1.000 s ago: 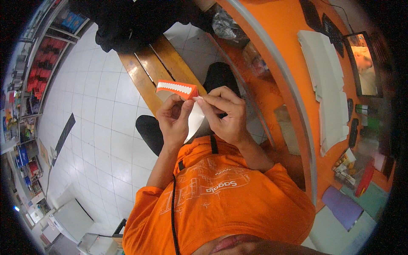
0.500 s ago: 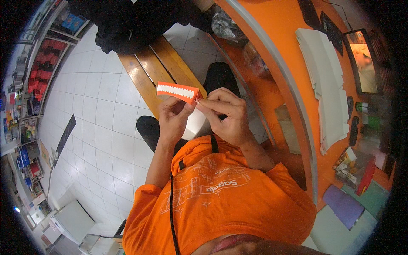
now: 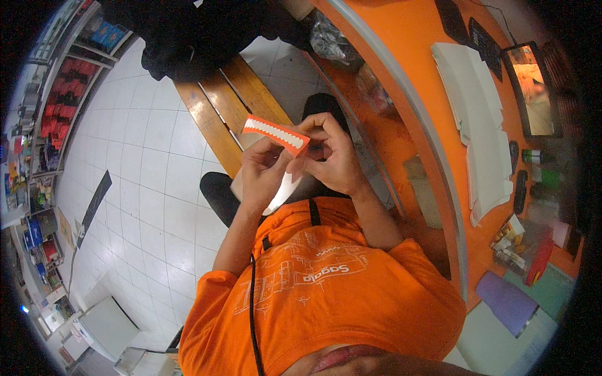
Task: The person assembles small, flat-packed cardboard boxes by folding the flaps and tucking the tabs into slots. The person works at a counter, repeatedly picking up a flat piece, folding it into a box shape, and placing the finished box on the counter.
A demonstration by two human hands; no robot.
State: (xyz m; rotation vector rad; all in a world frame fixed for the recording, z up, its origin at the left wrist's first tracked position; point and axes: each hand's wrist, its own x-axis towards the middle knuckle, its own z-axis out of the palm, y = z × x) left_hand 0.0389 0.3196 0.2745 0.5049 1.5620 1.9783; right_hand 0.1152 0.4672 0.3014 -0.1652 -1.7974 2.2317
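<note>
Shifted slightly rightward since the earlier frame, the folded orange-and-white card [image 3: 276, 133] now slopes more steeply between both hands, above the lap. The left hand [image 3: 261, 174] grips its lower edge; the right hand [image 3: 337, 164] pinches its right end. It should be light, fairly stiff yet easily creased, best held by its edges. White scallops line its orange face. Beyond lies a slatted wooden bench [image 3: 195, 108].
</note>
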